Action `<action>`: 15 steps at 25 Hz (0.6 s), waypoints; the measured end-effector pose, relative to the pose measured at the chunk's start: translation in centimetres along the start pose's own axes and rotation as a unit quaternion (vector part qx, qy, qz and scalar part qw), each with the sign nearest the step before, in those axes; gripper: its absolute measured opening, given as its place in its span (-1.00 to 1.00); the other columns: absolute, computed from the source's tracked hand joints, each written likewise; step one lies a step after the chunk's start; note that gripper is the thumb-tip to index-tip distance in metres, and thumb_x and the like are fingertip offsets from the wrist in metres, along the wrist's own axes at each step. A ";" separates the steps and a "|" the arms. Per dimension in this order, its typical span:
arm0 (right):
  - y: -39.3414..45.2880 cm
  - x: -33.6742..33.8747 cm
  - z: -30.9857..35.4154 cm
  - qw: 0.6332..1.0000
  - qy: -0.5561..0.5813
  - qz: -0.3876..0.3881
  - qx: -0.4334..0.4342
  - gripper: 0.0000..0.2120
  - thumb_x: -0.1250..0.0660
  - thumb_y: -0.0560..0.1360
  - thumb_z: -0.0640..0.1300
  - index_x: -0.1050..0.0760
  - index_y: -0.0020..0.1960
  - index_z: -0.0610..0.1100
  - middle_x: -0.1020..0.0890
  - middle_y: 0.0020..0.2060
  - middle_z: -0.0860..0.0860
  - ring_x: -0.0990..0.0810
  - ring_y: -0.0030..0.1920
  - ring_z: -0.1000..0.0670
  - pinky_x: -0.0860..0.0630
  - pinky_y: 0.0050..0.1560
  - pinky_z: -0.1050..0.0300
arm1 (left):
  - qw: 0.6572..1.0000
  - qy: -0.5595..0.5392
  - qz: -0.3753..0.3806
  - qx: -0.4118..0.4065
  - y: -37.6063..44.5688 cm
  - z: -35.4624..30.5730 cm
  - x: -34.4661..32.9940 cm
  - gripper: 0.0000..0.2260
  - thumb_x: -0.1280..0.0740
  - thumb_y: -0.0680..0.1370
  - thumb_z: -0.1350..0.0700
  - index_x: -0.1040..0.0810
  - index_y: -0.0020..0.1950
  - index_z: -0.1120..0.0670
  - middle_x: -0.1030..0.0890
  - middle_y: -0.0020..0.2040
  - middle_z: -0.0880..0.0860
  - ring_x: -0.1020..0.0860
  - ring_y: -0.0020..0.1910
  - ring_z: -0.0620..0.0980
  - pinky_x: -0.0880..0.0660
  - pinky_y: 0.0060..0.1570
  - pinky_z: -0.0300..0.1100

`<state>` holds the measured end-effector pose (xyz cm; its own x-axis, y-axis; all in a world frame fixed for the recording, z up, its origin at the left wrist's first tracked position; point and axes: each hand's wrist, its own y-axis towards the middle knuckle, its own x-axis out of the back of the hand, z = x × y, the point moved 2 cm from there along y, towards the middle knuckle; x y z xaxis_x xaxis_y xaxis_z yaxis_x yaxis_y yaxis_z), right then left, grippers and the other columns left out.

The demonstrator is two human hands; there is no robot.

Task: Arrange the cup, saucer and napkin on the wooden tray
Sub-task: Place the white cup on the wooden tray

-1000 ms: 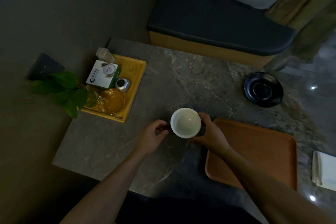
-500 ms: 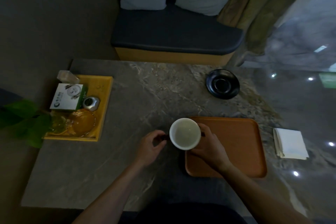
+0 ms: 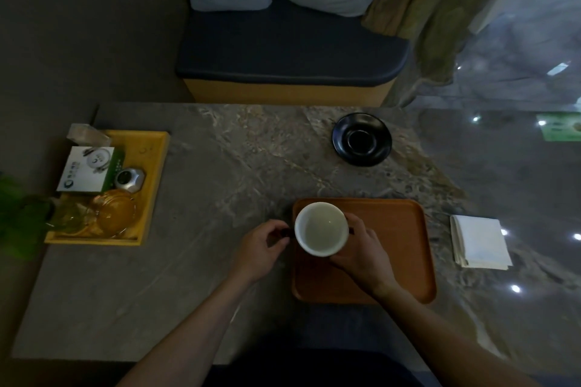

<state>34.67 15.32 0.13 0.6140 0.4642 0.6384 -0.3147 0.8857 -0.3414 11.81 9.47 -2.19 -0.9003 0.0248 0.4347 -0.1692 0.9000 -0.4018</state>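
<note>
White round ceramic cup is gripped by both hands: left hand on its handle, right hand around its wall, above the orange-brown wooden tray's left edge.

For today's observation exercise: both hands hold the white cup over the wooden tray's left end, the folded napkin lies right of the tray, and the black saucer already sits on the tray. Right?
Not quite. The head view shows the black saucer on the stone table beyond the wooden tray, not on it. The rest holds: left hand and right hand hold the white cup; the napkin lies right.
</note>
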 end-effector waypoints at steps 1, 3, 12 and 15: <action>0.2 0.0 -0.3 1.000 0.000 0.004 -0.002 -0.13 -0.47 0.13 0.41 -0.13 0.33 0.36 -0.48 0.12 0.29 -0.39 0.20 0.12 -0.43 -0.10 0.07 | 1.000 0.000 -0.005 0.001 0.1 -0.1 -0.1 -0.78 -0.42 0.51 0.13 -0.56 0.10 -0.14 -0.62 0.05 -0.08 -0.58 0.06 -0.13 -0.54 0.12 -0.08; 0.8 -0.1 -0.6 1.000 -0.001 0.011 -0.003 -0.12 -0.47 0.14 0.38 -0.12 0.34 0.34 -0.51 0.16 0.22 -0.40 0.21 0.09 -0.41 -0.09 0.07 | 1.000 0.001 -0.010 -0.005 0.4 -0.4 -0.2 -0.75 -0.42 0.51 0.14 -0.54 0.05 -0.22 -0.61 0.01 -0.12 -0.58 0.03 -0.16 -0.55 0.10 -0.07; 2.2 -0.4 -0.8 1.000 0.006 0.023 -0.003 -0.13 -0.49 0.16 0.32 -0.13 0.35 0.30 -0.53 0.21 0.11 -0.41 0.25 0.01 -0.47 0.00 -0.01 | 1.000 0.006 -0.009 0.014 1.9 -0.3 0.2 -0.79 -0.42 0.51 0.18 -0.57 0.11 -0.04 -0.62 0.05 -0.02 -0.57 0.07 -0.04 -0.52 0.15 -0.04; 2.2 -0.7 -0.9 1.000 0.005 0.021 -0.008 -0.13 -0.49 0.16 0.31 -0.14 0.35 0.29 -0.54 0.19 0.11 -0.42 0.24 0.01 -0.47 -0.02 0.00 | 1.000 0.006 0.001 0.018 2.1 -0.2 0.2 -0.79 -0.41 0.51 0.19 -0.57 0.13 0.01 -0.62 0.06 0.01 -0.57 0.07 -0.04 -0.52 0.15 -0.04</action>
<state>34.19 16.96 -1.71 0.6084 0.5007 0.6157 -0.3292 0.8652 -0.3782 11.32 11.47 -2.80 -0.8956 0.0320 0.4437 -0.1819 0.8839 -0.4309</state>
